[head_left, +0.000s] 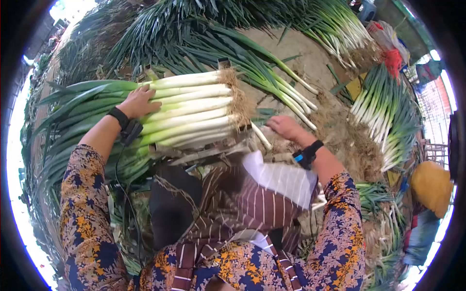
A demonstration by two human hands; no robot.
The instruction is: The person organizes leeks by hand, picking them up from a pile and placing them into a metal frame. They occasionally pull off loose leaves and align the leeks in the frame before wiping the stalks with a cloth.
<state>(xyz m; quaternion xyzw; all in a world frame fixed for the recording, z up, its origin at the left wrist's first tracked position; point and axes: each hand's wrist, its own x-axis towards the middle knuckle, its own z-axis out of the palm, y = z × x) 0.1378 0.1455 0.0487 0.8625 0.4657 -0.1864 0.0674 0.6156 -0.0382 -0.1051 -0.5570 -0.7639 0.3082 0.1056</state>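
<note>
Left hand (138, 102) lies flat, fingers spread, on the stacked leek bundle (194, 109) – right hand (284, 127) pinches one loose leek (260, 135) by the roots. Three more leek heaps (383, 111) ring the dirt – a striped apron (252, 203) below.

Left hand (138, 102) flat on leek bundle (189, 109); right hand (286, 127) beside roots.

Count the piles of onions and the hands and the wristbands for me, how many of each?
Onion piles: 4 (under the left hand, middle, top right, right)
Hands: 2 (left hand, right hand)
Wristbands: 2 (left, right)
Total: 8
</note>
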